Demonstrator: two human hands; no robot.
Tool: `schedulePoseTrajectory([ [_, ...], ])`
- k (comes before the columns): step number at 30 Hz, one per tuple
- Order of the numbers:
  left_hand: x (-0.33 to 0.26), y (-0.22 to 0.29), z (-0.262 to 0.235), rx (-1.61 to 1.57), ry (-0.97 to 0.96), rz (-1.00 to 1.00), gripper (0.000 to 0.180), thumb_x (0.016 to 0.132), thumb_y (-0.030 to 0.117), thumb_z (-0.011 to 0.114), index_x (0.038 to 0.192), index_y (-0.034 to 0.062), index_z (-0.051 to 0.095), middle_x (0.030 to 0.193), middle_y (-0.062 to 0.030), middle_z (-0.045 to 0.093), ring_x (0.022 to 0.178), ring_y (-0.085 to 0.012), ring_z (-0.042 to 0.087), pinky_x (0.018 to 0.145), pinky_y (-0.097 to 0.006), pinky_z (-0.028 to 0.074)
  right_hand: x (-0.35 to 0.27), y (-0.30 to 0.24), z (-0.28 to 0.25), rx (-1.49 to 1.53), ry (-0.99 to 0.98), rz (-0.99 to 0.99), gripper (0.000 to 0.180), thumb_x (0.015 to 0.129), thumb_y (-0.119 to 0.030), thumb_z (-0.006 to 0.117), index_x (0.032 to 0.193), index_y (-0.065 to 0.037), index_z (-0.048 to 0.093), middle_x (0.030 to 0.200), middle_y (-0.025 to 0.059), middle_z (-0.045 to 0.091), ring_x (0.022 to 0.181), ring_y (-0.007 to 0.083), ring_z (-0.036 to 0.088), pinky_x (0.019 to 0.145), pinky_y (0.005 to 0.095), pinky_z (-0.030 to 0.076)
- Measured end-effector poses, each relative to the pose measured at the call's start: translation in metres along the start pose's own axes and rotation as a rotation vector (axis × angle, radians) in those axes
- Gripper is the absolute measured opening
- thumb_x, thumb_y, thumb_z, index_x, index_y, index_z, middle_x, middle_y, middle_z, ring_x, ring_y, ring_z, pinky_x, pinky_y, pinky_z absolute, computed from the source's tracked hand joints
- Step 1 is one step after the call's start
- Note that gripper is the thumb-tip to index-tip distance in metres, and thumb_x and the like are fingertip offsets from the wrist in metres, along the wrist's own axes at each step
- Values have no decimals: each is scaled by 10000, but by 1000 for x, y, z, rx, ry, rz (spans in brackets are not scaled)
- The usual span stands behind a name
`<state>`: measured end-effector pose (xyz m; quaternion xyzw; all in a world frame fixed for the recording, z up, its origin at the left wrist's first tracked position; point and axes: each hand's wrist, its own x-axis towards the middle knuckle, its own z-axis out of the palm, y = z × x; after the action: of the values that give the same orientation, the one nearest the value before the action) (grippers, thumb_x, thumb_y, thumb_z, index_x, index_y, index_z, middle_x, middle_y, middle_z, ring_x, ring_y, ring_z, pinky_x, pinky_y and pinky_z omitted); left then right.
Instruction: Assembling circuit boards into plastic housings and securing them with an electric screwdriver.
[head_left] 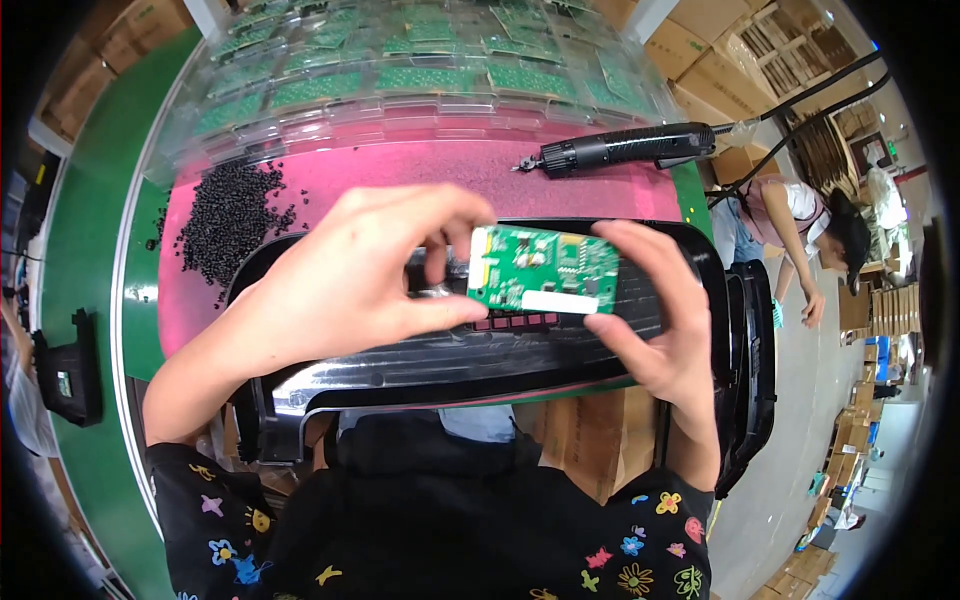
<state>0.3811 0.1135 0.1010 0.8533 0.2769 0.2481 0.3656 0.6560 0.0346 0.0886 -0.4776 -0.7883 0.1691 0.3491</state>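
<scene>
Both hands hold up a small green circuit board (543, 270) with a white label on its lower edge. My left hand (350, 275) pinches its left end between thumb and fingers. My right hand (660, 320) grips its right end. Under the board lies a large black plastic housing (480, 350) with a row of small square openings, resting on a pink foam mat (400, 170).
A black electric screwdriver (625, 148) with a cable lies on the mat at the back right. A heap of small black screws (225, 215) sits at the left. Clear trays of green boards (400, 70) stand behind. Another person (810, 225) bends at the right. Cardboard boxes (700, 60) stand behind.
</scene>
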Motion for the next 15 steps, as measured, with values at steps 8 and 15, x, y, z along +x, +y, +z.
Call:
schedulePoseTrajectory([
  [8, -6, -17, 24, 288, -217, -44, 489, 682, 206, 846, 1061, 15, 604, 854, -105, 626, 717, -275, 649, 632, -370, 531, -8, 25, 19, 3, -257, 64, 559, 706, -102, 795, 1217, -4, 591, 1295, 152, 535, 1223, 352, 478, 1046, 423, 388],
  [15, -5, -15, 23, 307, -228, -71, 480, 673, 186, 839, 1058, 15, 609, 838, -101, 615, 717, -281, 647, 627, -374, 527, -10, 26, 23, -2, -227, 107, 614, 648, -72, 795, 1231, -11, 614, 1325, 156, 547, 1247, 361, 480, 1061, 436, 386],
])
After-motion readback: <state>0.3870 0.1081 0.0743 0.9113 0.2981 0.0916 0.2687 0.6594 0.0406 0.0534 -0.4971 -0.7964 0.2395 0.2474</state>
